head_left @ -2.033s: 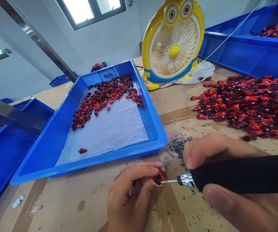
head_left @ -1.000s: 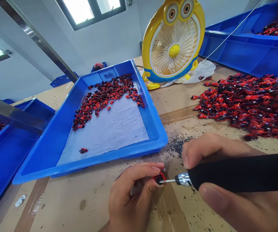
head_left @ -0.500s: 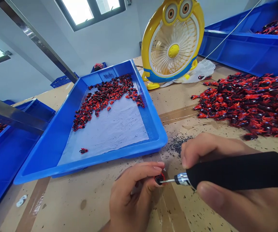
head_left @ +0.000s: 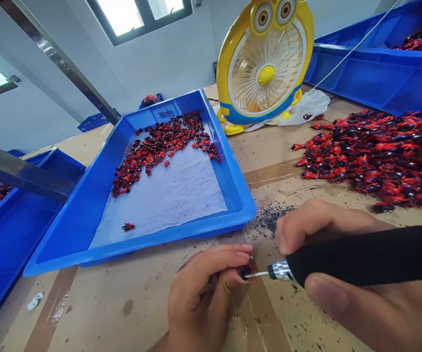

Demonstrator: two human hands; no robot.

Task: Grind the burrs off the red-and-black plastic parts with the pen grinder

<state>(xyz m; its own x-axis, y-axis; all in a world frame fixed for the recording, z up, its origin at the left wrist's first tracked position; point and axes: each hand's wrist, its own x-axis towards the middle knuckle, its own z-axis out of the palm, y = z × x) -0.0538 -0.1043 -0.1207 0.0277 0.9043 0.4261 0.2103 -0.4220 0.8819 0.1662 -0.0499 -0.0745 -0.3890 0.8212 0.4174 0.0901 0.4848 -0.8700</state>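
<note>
Between the thumb and fingers of my left hand (head_left: pixel 205 288) is pinched a small black-and-red piece (head_left: pixel 243 272), its exact kind unclear. My right hand (head_left: pixel 328 264) is wrapped round a black rotary tool (head_left: pixel 357 256) with a silver collar and a thin metal bit. The bit's tip meets the dark face of the small piece. Behind my left hand stands a blue tray (head_left: pixel 152 247) lined with white paper, holding many similar pieces (head_left: pixel 159 142). To the right a large heap of black-and-red pieces (head_left: pixel 383 156) lies on the cardboard-covered table (head_left: pixel 123 288).
A yellow fan (head_left: pixel 265 73) with cartoon eyes stands behind the tray, beside a crumpled plastic bag (head_left: pixel 311 103). More blue bins (head_left: pixel 372 73) stand at the right and left. Dark shavings (head_left: pixel 269 217) lie near my right hand. A metal post (head_left: pixel 57 61) crosses the left side.
The view has shifted slightly, so everything sits a little differently in the picture. Both hands keep their grips, and the piece appears turned slightly against the bit.
</note>
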